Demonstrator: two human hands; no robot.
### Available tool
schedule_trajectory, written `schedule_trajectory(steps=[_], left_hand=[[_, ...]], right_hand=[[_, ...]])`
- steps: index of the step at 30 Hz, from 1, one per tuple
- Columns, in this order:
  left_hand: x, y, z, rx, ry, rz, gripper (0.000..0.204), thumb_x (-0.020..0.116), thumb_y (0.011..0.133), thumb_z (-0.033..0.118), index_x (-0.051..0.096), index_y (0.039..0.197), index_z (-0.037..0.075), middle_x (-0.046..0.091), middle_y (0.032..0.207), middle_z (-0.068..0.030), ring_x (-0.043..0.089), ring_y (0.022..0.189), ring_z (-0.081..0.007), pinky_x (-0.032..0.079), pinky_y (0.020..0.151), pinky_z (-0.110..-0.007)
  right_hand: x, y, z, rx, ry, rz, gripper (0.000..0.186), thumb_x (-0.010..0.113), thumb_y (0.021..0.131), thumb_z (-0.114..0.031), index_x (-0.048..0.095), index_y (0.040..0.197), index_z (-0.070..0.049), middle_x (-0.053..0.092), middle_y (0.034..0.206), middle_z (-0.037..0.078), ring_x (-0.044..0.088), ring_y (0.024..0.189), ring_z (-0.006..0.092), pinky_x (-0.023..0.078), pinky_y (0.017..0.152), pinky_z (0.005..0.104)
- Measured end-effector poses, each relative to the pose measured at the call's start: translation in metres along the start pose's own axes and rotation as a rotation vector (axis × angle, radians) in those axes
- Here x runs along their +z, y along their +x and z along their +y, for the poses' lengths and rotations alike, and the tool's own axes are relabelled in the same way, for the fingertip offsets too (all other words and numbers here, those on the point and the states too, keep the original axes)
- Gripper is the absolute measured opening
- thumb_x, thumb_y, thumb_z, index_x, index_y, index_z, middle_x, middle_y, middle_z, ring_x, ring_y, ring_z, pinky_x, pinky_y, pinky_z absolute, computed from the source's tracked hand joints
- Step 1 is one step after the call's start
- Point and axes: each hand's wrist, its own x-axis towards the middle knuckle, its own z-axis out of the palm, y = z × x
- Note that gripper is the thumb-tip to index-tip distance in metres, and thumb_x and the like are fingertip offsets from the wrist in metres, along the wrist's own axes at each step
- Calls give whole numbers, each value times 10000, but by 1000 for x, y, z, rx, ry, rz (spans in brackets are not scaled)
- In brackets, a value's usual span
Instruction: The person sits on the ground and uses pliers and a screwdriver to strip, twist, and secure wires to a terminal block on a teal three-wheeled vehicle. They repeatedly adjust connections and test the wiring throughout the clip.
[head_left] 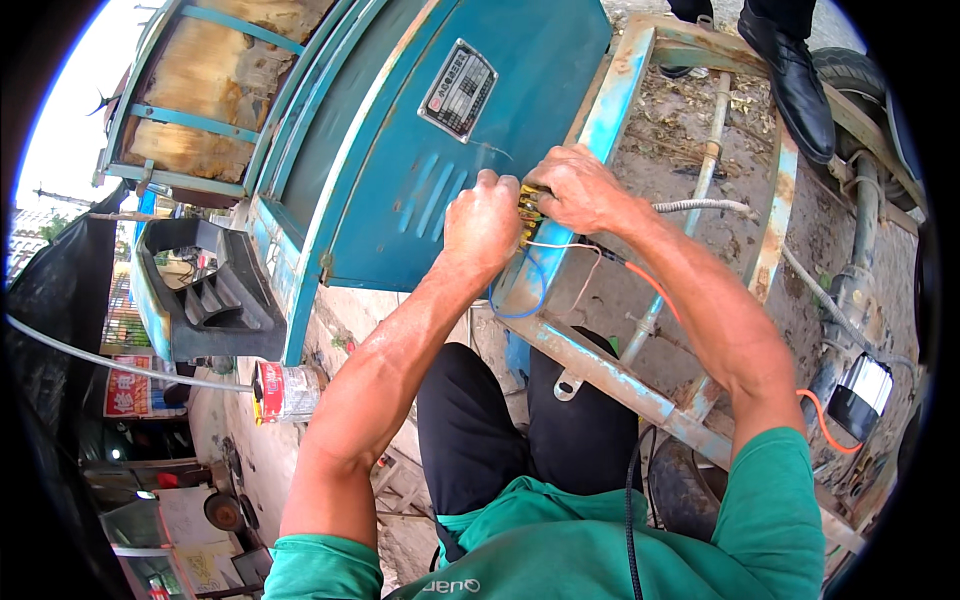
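Note:
A small dark terminal strip with yellow metal pieces (528, 212) sits between my hands, at the edge of the light-blue metal frame (612, 95). My left hand (480, 222) presses on its left side with curled fingers, the tips hidden. From the right, my right hand (576, 188) is closed at its upper end; whatever lies in that pinch cannot be made out. Beneath the strip a blue wire (541, 290) loops down, and a thin white wire (565, 246) runs rightward. The teal metal panel (400, 165) with vent slots and a data plate (458, 91) stands just behind my left hand.
Rusty frame bars (590, 365) cross before my knees. An orange cable (650, 285) passes under my right forearm, near a grey corrugated conduit (705, 206). Another person's black shoe (790, 85) is at upper right. A red-and-white can (288, 391) stands left of my left forearm.

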Motion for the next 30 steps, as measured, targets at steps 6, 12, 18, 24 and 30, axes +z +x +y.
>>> schedule_trajectory(steps=[6, 12, 18, 24, 30], left_hand=[[7, 2, 2, -19, -16, 55, 96, 619, 949, 126, 684, 947, 56, 673, 1016, -206, 708, 861, -458, 577, 753, -548], [11, 4, 2, -69, -31, 76, 116, 613, 961, 152, 688, 953, 63, 678, 1017, -194, 707, 876, -453, 578, 755, -548], [11, -5, 4, -134, -166, 62, 192, 615, 958, 171, 754, 1016, 51, 693, 1069, -212, 701, 939, -442, 562, 855, -539], [6, 7, 12, -183, -146, 27, 214, 625, 915, 185, 764, 966, 30, 704, 1049, -225, 702, 948, -446, 560, 863, -547], [6, 15, 17, -174, -103, -17, 217, 604, 918, 188, 730, 934, 13, 700, 1054, -252, 701, 952, -461, 562, 858, -560]], right_hand=[[0, 1, 0, -1, 30, 18, 331, 607, 802, -143, 773, 1065, -32, 710, 992, 160, 616, 1063, 348, 447, 958, 499], [-6, 3, -7, 23, -2, 0, 316, 624, 807, -156, 782, 1053, -35, 743, 1005, 138, 630, 1056, 329, 472, 970, 483], [-3, 1, -7, 46, 14, 6, 296, 637, 796, -138, 775, 1032, -26, 726, 981, 135, 621, 1046, 324, 460, 938, 485], [3, 1, -2, -15, 30, 97, 249, 632, 799, -173, 768, 948, -28, 729, 949, 163, 630, 1003, 359, 475, 918, 499], [1, 0, -1, -14, 14, 84, 236, 631, 808, -183, 762, 935, -32, 723, 928, 171, 633, 1002, 372, 473, 903, 514]])
